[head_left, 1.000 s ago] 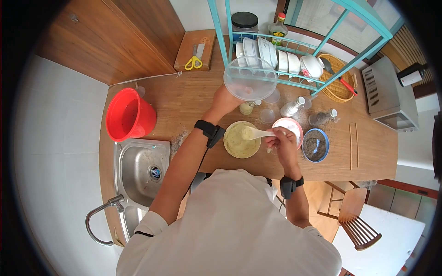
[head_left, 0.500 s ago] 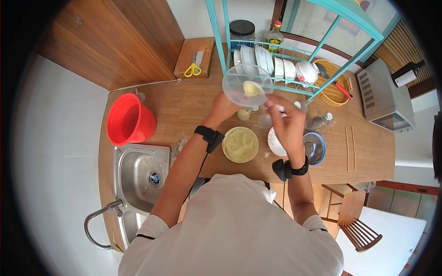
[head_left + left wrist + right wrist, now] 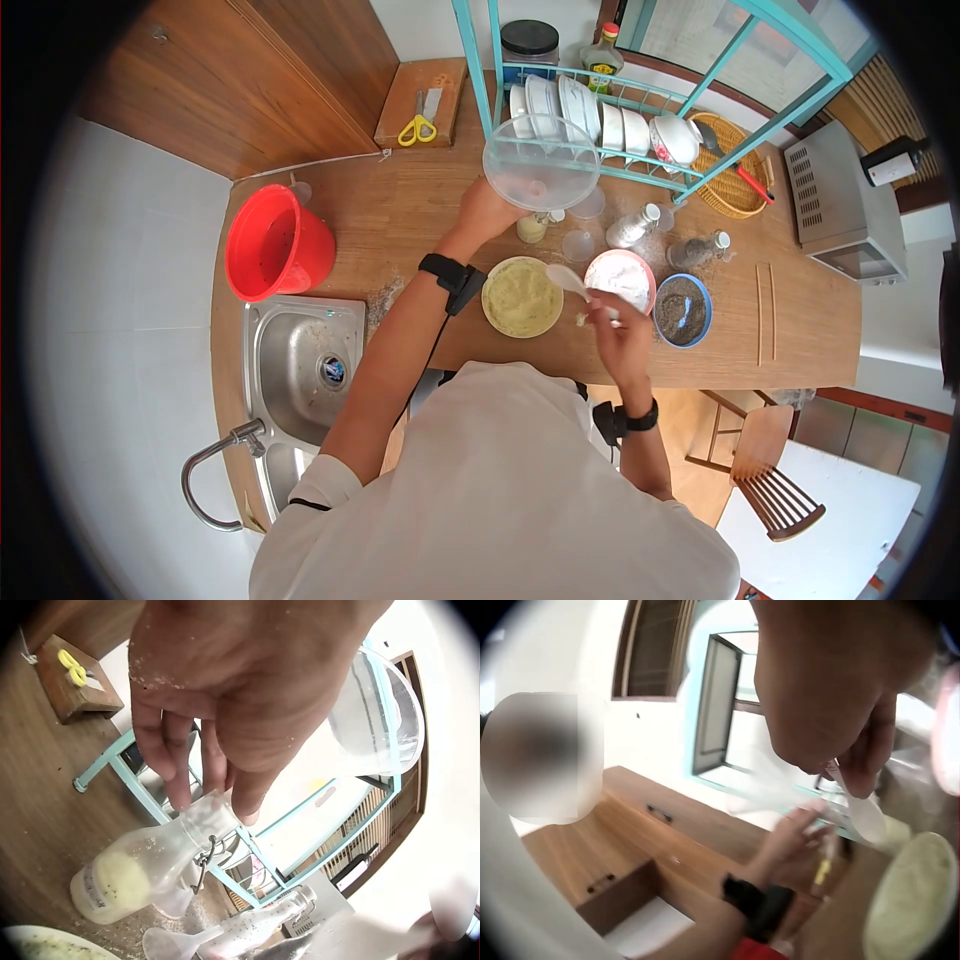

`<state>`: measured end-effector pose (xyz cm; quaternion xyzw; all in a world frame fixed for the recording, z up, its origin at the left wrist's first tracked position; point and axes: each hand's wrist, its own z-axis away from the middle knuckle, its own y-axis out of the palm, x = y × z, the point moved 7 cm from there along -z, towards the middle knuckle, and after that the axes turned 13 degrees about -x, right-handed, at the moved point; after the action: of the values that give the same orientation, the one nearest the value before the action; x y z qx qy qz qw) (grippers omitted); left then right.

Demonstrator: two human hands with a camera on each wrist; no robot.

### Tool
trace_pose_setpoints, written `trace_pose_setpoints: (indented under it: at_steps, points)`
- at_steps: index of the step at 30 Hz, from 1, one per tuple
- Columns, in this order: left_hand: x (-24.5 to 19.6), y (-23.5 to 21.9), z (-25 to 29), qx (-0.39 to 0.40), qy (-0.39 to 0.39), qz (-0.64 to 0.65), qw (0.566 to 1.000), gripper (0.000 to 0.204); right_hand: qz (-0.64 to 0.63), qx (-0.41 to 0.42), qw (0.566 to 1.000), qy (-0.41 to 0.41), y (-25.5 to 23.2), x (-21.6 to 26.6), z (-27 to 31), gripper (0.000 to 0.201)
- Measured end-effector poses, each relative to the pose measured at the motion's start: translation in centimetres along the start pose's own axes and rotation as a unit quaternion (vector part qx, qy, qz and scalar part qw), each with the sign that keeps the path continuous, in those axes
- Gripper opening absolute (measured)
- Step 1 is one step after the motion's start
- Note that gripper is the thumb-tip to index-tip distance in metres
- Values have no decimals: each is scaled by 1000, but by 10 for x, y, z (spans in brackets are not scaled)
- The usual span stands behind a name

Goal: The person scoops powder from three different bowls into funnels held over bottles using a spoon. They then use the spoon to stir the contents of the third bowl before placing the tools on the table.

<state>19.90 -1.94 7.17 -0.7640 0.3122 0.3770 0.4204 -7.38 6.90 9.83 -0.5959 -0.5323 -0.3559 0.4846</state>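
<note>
In the head view, my left hand grips a large clear funnel by its narrow end, above a glass bottle. Pale yellow powder lies in the bottle in the left wrist view, where the fingers and thumb of the left hand close around the neck area. My right hand pinches a white spoon at the right rim of a bowl of yellow-green powder. The spoon looks empty in the right wrist view, under the right hand.
Right of that bowl are a pink bowl of white powder and a blue bowl of dark powder. Two stoppered bottles and small funnels stand behind. A turquoise rack holds dishes; a red bucket is left.
The right hand carried a spoonful of powder from the bowl up over the funnel, then came back down to the bowl's right side with the spoon looking empty. The left hand stayed at the funnel.
</note>
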Motion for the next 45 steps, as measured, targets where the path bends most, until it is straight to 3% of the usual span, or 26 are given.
trace_pose_setpoints:
  at_steps: [2,6,10,11,14,18,23,27,29,31,36,39,40,41,43,45]
  points:
    - [-1,0,-1,5,-2,7,1000,39,39,64,993,88,22,-40,19,23]
    - [-7,-3,0,9,4,-7,1000,37,91,131,979,124,40,-57,35,25]
    - [-9,-3,1,17,-2,-18,1000,37,8,145,969,198,57,-90,51,26]
    - [-9,-3,1,20,-7,-19,1000,37,8,145,969,198,60,-97,52,26]
    - [-9,-3,0,15,7,-22,1000,37,-136,95,912,375,70,-118,56,24]
    - [-11,-4,1,8,5,-16,1000,28,-193,58,875,441,66,-123,54,25]
    - [-4,-1,0,10,-27,7,1000,27,-222,56,875,427,46,-102,35,25]
    - [-10,-2,-1,19,-22,-4,1000,28,-244,35,895,373,21,-44,-2,24]
    - [-10,-3,-3,12,3,4,1000,28,-259,26,917,303,10,-7,-27,24]
    - [-10,-3,-1,-2,42,17,999,32,-300,14,918,259,5,23,-51,24]
    - [5,7,-4,3,25,56,998,31,-366,-41,916,159,9,73,-104,22]
    - [6,10,-7,-9,-24,146,989,33,-233,-45,969,65,22,86,-118,18]
    - [6,9,-7,-10,-24,147,989,33,-233,-43,969,64,24,88,-117,18]
    - [5,8,-6,-16,-5,103,995,35,-135,-18,991,-17,27,98,-115,18]
    - [1,5,-5,-27,31,15,999,37,66,33,981,-177,37,115,-105,18]
    - [7,3,-2,-17,20,16,1000,38,58,6,975,-214,29,118,-100,18]
